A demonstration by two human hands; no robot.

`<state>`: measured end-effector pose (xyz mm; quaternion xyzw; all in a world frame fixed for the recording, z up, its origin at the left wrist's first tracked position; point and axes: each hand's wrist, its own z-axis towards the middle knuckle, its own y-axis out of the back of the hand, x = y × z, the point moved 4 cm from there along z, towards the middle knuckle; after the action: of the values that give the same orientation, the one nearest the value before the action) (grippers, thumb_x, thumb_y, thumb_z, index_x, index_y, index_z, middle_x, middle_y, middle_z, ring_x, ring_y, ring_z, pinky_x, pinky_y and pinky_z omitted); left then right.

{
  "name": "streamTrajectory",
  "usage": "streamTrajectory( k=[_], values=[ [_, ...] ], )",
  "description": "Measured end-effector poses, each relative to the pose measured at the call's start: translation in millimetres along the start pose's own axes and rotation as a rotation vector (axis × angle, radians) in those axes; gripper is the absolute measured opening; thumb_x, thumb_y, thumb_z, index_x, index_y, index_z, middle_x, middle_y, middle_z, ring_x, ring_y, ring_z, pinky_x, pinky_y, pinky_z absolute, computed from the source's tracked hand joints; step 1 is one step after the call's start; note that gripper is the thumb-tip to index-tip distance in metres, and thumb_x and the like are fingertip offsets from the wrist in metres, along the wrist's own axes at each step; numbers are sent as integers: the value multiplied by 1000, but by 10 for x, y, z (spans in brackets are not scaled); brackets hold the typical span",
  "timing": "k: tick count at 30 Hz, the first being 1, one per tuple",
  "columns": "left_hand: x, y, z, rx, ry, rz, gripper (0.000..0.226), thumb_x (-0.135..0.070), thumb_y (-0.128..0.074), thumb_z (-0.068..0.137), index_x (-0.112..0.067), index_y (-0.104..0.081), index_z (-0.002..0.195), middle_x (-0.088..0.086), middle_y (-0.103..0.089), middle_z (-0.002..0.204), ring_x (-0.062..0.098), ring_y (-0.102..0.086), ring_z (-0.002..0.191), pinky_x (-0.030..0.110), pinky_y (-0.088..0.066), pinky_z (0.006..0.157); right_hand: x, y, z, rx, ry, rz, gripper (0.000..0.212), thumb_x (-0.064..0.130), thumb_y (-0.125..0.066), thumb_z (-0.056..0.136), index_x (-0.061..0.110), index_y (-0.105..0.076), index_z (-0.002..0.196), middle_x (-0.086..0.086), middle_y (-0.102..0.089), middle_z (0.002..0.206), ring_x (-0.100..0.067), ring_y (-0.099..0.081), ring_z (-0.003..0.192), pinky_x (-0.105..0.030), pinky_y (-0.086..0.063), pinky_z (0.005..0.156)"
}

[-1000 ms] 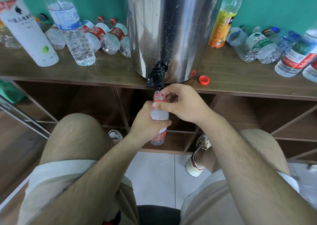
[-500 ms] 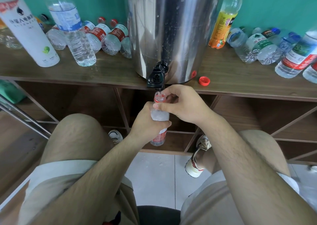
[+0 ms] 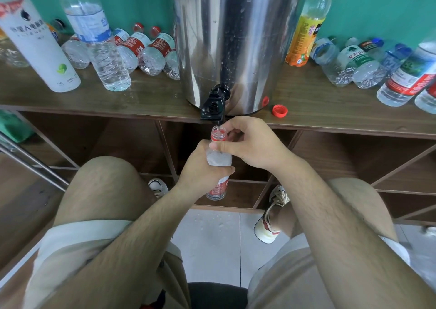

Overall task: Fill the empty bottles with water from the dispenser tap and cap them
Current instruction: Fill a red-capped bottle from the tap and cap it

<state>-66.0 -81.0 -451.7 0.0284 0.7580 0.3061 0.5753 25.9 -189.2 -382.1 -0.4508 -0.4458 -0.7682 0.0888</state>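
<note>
Small bottle (image 3: 219,161) parked right under the tap (image 3: 213,104)
Their left hand (image 3: 200,174) is wrapped round its middle and the right hand (image 3: 252,143) curls round the neck. The open mouth sits just below the steel dispenser (image 3: 236,37) spout, and a red cap (image 3: 279,110) lies loose on the shelf (image 3: 330,110) nearby.

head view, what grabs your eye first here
The big steel dispenser in the middle of the shelf stands out first, its black tap hanging over the edge. Right under the tap, the left hand and right hand hold an open bottle, mouth up at the spout. A loose red cap lies right of the tap, and other bottles crowd both ends of the shelf.
</note>
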Motion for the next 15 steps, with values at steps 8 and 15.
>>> streamTrajectory(
  k=[8, 15],
  values=[
    [-38, -5, 6, 45, 14, 22, 49, -24, -78, 92, -11, -58, 134, 10, -67, 123, 26, -64, 117, 44, -54, 105, -12, -10, 9, -3, 6, 11, 22, 43, -87, 82, 26, -79, 95, 10, -75, 88, -9, -70, 78, -39, -61, 73],
    [24, -6, 26, 7, 7, 9, 56, -27, -82, 87, -15, -54, 134, -2, -64, 116, 21, -64, 110, 33, -54, 97, -27, -14, 9, -2, -6, 3, 26, 42, -87, 82, 22, -79, 98, 8, -76, 90, -10, -70, 79, -39, -61, 74]
  ],
)
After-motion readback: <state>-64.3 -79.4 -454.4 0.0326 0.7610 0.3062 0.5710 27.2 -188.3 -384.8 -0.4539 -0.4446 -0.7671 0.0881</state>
